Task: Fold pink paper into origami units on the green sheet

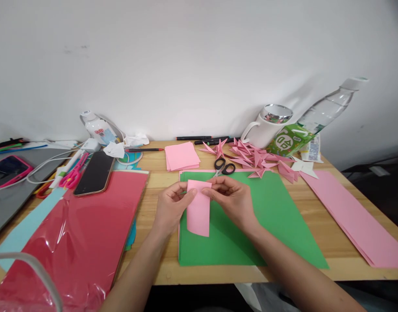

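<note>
A folded strip of pink paper (199,214) is held up over a green paper sheet (270,225). My left hand (173,206) pinches its upper left edge, with the thumb on the front face. On the upper right edge, my right hand (233,199) pinches the same paper between thumb and fingers. The paper's lower end hangs free with a slight curve. Just beyond my hands lie black-handled scissors (224,167), their blades partly hidden. A stack of pink paper squares (182,156) sits behind the green sheet, beside a pile of folded pink paper pieces (256,156).
At right are long pink sheets (355,216), a white mug (267,125), a green packet (288,139) and a tilted clear bottle (329,108). A red sheet pack (78,225), a phone (95,173) and pink scissors (74,171) lie left. Black pens (194,138) lie along the wall.
</note>
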Available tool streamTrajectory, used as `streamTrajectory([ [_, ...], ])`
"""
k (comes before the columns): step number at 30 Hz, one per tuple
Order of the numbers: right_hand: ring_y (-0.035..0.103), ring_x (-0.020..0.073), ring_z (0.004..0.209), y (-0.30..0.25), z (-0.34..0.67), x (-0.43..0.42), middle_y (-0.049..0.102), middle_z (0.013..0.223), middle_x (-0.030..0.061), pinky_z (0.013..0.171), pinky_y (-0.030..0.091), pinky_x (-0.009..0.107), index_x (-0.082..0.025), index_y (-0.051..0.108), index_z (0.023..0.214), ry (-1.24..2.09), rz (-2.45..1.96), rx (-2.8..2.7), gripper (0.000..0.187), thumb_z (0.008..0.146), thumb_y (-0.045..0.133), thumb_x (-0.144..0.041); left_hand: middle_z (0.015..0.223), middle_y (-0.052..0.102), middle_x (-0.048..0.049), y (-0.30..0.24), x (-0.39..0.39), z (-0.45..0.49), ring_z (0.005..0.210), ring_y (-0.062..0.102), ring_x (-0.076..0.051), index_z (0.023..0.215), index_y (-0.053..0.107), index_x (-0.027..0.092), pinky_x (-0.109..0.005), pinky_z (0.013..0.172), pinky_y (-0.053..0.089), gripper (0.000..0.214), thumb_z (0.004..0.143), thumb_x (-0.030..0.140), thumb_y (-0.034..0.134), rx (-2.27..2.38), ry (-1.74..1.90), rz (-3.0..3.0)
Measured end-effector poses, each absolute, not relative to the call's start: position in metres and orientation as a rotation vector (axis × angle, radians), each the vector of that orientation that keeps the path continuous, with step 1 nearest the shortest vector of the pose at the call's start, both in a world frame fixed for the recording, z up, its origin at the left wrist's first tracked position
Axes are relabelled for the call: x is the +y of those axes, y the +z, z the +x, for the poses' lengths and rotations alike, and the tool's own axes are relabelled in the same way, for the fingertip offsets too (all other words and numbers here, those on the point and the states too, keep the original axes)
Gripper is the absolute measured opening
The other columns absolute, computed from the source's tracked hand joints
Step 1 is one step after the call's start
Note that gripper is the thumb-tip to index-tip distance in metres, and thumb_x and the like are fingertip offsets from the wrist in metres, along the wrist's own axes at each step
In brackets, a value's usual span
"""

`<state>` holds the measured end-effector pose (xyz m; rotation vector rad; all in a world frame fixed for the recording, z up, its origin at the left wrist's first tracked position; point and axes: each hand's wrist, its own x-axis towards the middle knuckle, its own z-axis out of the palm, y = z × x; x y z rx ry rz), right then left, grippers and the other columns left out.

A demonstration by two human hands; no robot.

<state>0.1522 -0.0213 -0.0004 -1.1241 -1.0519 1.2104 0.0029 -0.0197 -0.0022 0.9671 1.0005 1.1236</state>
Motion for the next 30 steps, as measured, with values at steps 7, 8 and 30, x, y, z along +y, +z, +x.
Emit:
streamTrajectory([
  [7, 0.057, 0.0111, 0.054, -0.0013, 0.1528, -0.0209, 0.066, 0.062, -0.0006, 0.052, 0.046, 0.022, -0.017, 0.066, 0.073, 1.243, -1.096, -1.031, 0.027, 0.055, 0.082, -0.030, 0.080, 0.070, -0.0031, -0.0012, -0.0194, 0.0033, 0.066, 0.060, -0.012, 0.089, 0.071, 0.017, -0.021, 0.060, 0.047, 0.023, 0.070, 0.029, 0.072, 0.997, 1.118, 0.953],
  [8, 0.057, 0.0110, 0.054, -0.0014, 0.1530, -0.0206, 0.066, 0.062, -0.0006, 0.053, 0.046, 0.022, -0.017, 0.066, 0.073, 1.241, -1.094, -1.034, 0.027, 0.055, 0.082, -0.030, 0.081, 0.071, -0.0032, -0.0013, -0.0192, 0.0033, 0.066, 0.061, -0.012, 0.089, 0.071, 0.016, -0.021, 0.060, 0.047, 0.023, 0.070, 0.029, 0.073, 0.997, 1.116, 0.954],
  [30, 0.058, 0.0126, 0.053, -0.0027, 0.1560, -0.0170, 0.066, 0.062, 0.0021, 0.051, 0.048, 0.025, -0.015, 0.065, 0.073, 1.187, -1.168, -1.063, 0.035, 0.054, 0.082, -0.039, 0.073, 0.070, -0.0047, -0.0004, -0.0194, 0.0030, 0.061, 0.060, -0.012, 0.085, 0.070, 0.012, -0.022, 0.056, 0.046, 0.038, 0.052, 0.026, 0.084, 0.983, 0.867, 0.857],
])
